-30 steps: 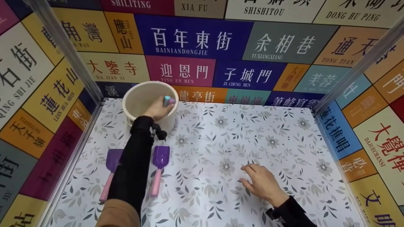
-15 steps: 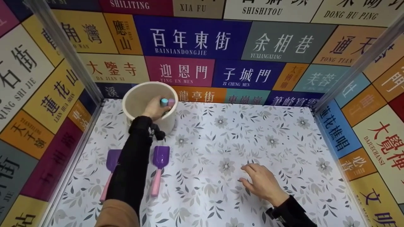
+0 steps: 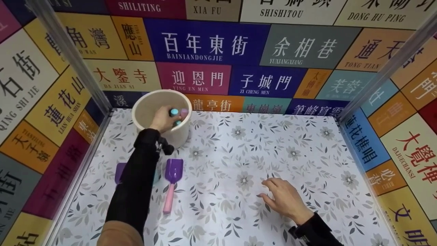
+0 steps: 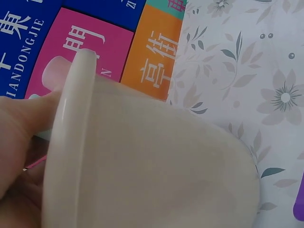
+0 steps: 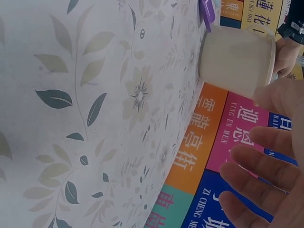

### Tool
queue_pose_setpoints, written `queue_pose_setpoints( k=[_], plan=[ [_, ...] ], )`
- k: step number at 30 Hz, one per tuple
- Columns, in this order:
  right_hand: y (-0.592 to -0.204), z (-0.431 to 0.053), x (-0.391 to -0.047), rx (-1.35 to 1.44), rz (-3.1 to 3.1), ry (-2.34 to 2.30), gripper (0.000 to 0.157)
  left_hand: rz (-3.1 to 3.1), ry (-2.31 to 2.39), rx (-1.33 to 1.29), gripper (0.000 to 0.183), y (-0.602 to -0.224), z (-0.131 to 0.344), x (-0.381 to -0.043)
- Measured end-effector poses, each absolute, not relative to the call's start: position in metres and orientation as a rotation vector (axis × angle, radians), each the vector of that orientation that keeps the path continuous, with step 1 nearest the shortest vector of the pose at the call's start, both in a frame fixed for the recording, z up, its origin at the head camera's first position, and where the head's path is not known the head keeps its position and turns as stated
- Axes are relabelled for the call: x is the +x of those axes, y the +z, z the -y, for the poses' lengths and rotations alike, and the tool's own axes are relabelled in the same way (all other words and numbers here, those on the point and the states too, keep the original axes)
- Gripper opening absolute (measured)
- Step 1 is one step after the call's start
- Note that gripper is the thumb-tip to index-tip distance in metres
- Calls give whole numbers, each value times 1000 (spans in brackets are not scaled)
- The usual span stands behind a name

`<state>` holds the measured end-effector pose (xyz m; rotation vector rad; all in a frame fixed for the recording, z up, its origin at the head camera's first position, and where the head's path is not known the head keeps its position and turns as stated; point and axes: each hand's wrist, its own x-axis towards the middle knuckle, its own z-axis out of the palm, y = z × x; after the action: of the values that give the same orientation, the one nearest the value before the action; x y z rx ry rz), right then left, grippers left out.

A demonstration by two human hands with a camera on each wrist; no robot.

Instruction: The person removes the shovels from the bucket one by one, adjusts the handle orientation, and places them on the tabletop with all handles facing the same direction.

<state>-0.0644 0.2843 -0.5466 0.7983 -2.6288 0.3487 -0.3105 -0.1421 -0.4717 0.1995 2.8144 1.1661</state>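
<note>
A cream bucket [image 3: 160,131] stands upright at the back left, its wall filling much of the left wrist view. My left hand [image 3: 163,119] is at the bucket's mouth and grips several short objects with rounded blue and pink ends. A blue end [image 3: 174,112] and a pink end [image 3: 184,112] stick out past the fingers; the lower parts are hidden. In the left wrist view the pink end [image 4: 56,73] shows beyond the rim. My right hand [image 3: 283,200] is at the front right, fingers relaxed and slightly bent, holding nothing.
A purple toy shovel [image 3: 174,171] with a pink handle lies in front of the bucket. Under the left sleeve, another purple shovel [image 3: 119,172] and something pale blue [image 3: 156,176] are mostly covered. Sign-printed walls [image 3: 208,41] enclose the flower-patterned tabletop [image 3: 218,191] on three sides.
My left hand has shifted slightly left and lower at the bucket mouth, and a second blue end has come into sight. The left forearm has moved left. My right hand has barely moved.
</note>
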Motion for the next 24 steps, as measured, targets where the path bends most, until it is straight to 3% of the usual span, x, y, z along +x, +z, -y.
queue_pose_setpoints(
  k=[24],
  plan=[
    [-540,-290,-63,758,2624,361,34,-3002,1293,307,33,-431,152,-276]
  ],
)
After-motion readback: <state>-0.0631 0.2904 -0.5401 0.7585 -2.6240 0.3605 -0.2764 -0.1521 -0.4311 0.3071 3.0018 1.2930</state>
